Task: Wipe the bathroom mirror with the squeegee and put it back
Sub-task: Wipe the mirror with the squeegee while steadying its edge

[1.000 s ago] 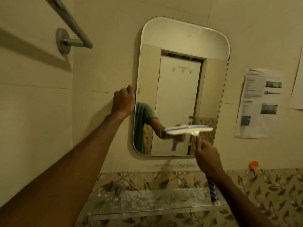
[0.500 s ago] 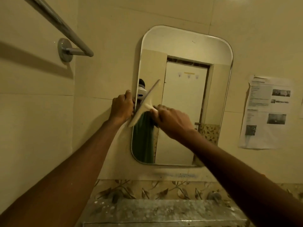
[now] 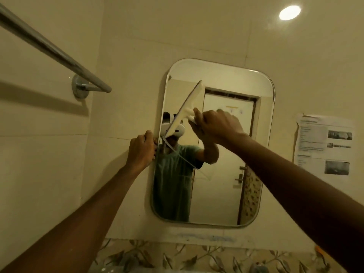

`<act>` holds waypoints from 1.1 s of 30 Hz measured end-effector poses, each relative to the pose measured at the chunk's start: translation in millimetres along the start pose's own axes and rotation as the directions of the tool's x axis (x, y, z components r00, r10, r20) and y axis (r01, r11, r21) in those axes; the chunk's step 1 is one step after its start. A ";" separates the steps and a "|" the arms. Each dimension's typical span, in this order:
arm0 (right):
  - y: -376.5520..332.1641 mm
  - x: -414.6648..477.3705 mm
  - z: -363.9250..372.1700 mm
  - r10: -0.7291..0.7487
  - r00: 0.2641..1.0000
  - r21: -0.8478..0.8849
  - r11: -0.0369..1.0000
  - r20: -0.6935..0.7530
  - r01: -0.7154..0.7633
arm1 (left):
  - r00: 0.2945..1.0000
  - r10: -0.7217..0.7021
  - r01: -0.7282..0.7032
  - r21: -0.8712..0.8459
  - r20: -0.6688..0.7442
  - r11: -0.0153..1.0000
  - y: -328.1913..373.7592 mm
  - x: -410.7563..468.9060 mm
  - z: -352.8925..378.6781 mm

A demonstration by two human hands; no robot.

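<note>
While the left hand (image 3: 140,149) grips the mirror (image 3: 216,196), right hand (image 3: 216,125) holds squeegee (image 3: 187,108) slanted up-right.

Squeegee (image 3: 189,107): cream-white, maybe a purple line along the blade edge, too blurred to be sure. Mirror (image 3: 216,75): thin silvery rim. In the glass, a green shirt (image 3: 173,184), a white door (image 3: 216,194) w/ dark brown frame, and a brown-on-cream patterned strip. Wall tiles (image 3: 49,174): plain cream-beige, no pattern. Towel bar (image 3: 53,50): shiny chrome-grey. Border (image 3: 177,257) below: grey-brown leaves & stems on pale cream. Smear (image 3: 206,238) under mirror: faint blue. Paper (image 3: 323,146): white, dark txt, grey pics. Lamp (image 3: 290,12): bright white.
</note>
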State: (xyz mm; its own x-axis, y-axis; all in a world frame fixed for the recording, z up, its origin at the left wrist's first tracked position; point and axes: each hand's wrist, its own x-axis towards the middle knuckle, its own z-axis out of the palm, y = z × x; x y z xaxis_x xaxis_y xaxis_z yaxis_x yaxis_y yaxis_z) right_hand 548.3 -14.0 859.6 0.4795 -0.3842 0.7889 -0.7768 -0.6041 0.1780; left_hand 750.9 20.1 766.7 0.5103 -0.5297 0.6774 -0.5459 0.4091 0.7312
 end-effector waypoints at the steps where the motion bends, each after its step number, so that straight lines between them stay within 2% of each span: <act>1: 11.5 -1.4 -5.2 -0.011 1.000 -0.032 0.999 0.010 0.011 | 1.000 -0.013 0.013 -0.020 -0.005 1.000 -0.9 0.1 -0.3; 4: 81.3 -34.0 -20.5 0.023 0.999 -0.186 0.982 0.039 -0.016 | 1.000 -0.023 0.023 -0.058 0.002 0.998 -3.7 1.6 -1.2; 7: 123.2 -57.1 -25.7 0.121 0.993 -0.179 0.977 0.009 -0.118 | 1.000 -0.014 0.015 -0.064 0.012 0.998 -2.0 5.4 -2.9; 10: 99.7 -35.1 -22.7 0.093 0.996 -0.083 0.992 -0.010 -0.094 | 1.000 -0.012 0.013 -0.052 0.009 0.999 -0.7 8.1 -3.4; 12: 63.2 -1.5 -23.2 0.013 1.000 -0.048 0.999 -0.024 -0.014 | 1.000 -0.010 0.010 -0.047 -0.010 0.999 -2.4 7.7 -1.1; 16: 4.2 56.1 -26.5 -0.150 0.988 -0.120 0.982 -0.035 0.145 | 0.998 -0.045 0.040 -0.099 -0.043 0.994 -6.9 9.3 3.2; 18: 15.6 59.4 -32.5 -0.091 0.995 -0.071 0.994 -0.040 0.088 | 0.999 -0.037 0.034 -0.100 -0.034 0.994 -7.3 10.4 3.0; 21: 79.4 31.2 -39.7 0.112 0.990 0.071 0.992 -0.083 -0.107 | 1.000 0.002 -0.004 -0.076 -0.029 0.997 -8.3 9.3 3.4; 23: 124.2 -1.3 -41.5 0.242 0.963 0.150 0.963 -0.119 -0.223 | 0.999 0.029 -0.029 -0.004 -0.036 1.000 -9.8 13.9 4.6; 25: 147.7 -23.9 -40.6 0.306 0.946 0.154 0.945 -0.111 -0.288 | 0.999 0.022 -0.019 0.086 -0.030 0.996 -7.2 18.8 3.0; 28: 150.0 -31.7 -44.8 0.336 0.937 0.141 0.936 -0.097 -0.322 | 0.997 0.079 -0.077 0.177 -0.004 0.981 3.6 25.8 -1.0; 31: 137.1 -25.6 -55.0 0.287 0.950 0.228 0.940 -0.124 -0.254 | 0.989 0.112 -0.095 0.160 -0.101 0.983 23.3 40.6 -9.8; 33: 126.7 -17.2 -65.1 0.276 0.948 0.330 0.920 -0.157 -0.213 | 0.972 0.182 -0.162 0.136 -0.150 0.977 40.7 54.2 -12.6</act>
State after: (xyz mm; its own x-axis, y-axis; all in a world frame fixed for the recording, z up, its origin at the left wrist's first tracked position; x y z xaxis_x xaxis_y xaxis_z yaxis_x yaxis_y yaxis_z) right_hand 415.1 -38.4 906.8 0.1765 -0.4216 0.8894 -0.6817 -0.7042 -0.1985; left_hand 764.7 17.4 834.1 0.4965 -0.3285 0.8034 -0.7066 0.3846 0.5939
